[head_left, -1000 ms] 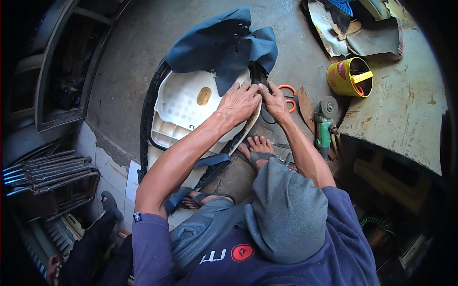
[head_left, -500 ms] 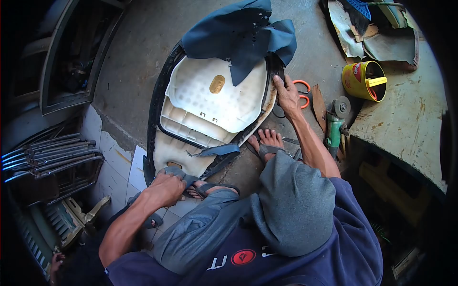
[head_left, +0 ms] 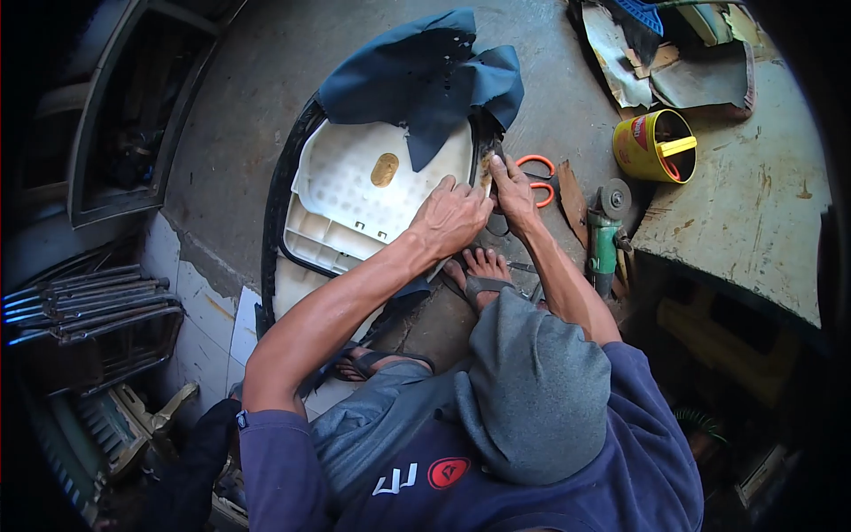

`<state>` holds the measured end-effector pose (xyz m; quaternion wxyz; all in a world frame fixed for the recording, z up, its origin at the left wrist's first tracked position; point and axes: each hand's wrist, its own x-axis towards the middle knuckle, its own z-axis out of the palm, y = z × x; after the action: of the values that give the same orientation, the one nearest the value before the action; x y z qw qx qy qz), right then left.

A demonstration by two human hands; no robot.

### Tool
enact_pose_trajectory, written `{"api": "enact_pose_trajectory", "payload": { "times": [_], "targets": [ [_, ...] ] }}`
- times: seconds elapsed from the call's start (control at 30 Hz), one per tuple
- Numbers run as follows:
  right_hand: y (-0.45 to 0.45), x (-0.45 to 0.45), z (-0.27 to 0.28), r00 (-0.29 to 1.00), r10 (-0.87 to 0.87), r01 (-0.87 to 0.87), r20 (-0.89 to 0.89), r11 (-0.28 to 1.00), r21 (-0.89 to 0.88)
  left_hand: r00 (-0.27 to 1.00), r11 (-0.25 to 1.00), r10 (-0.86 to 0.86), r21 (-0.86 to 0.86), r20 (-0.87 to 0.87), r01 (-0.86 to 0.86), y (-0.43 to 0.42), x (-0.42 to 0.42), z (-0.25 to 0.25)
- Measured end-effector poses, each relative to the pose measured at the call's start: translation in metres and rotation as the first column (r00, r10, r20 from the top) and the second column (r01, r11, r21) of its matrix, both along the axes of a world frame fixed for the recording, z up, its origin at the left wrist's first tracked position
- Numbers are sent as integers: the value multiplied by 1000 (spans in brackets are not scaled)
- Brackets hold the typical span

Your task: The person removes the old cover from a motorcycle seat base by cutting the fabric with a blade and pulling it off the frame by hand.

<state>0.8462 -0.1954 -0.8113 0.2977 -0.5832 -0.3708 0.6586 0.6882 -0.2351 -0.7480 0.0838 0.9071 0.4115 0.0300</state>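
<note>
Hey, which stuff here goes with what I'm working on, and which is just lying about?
Seemingly part of the job:
white base panel, with your left hand and right hand by its edge
dark blue sheet, over its far end
orange-handled scissors, probably, beside your right hand

Seemingly just lying about:
angle grinder
yellow bucket
metal frames

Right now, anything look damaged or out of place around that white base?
Yes. The blue cover over the far end of the white base has small holes and a ragged edge, so it looks torn. To the left, the white tiles end in a jagged, broken edge.
</note>
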Motion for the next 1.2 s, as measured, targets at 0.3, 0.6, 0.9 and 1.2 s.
{"api": "enact_pose_trajectory", "payload": {
  "times": [0.3,0.6,0.9,1.2],
  "targets": [
    [5,1,6,994,61,-67,93,996,64,969,917,149,-339,-196,-210,-76,-20,36],
    [5,-7,-6,998,30,-34,56,997,65,879,561,441,-710,-180,-426,-153,-92,95],
    [11,-3,11,992,89,-93,88,995,43,20,-219,974,-965,-225,-147,-111,-21,-3],
    [13,1,-6,967,110,-145,228,979,144,257,82,966,-963,14,-255,-137,-18,-27]
  ]
}}
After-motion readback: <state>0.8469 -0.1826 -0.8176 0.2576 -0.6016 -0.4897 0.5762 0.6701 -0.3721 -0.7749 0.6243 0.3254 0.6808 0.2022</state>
